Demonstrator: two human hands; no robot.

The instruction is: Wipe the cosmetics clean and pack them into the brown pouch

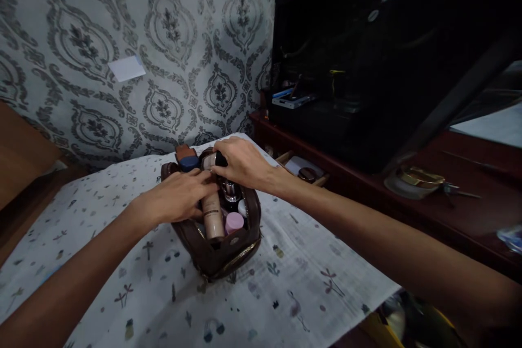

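A brown zip-up cosmetics bag point(216, 266) lies unzipped on the patterned cloth, packed with small items. My left hand point(175, 196) reaches in from the left, its fingers closed over a beige foundation bottle point(212, 220) that lies lengthwise inside. At the bag's far end, my right hand point(242, 163) has its fingers closed round a pale bottle with a black cap point(221, 159). Between the hands and the near rim sit a pink-lidded jar point(234, 223) and a dark container with a shiny silver collar point(231, 189). A round blue item point(189, 162) shows at the far left corner.
White cloth point(285, 272) with small printed motifs covers the surface under the bag. To the right, a dark red cabinet point(432, 215) carries a large black screen point(346, 92) and a gold-coloured round object point(420, 176). An open drawer point(304, 167) juts out beyond the cloth.
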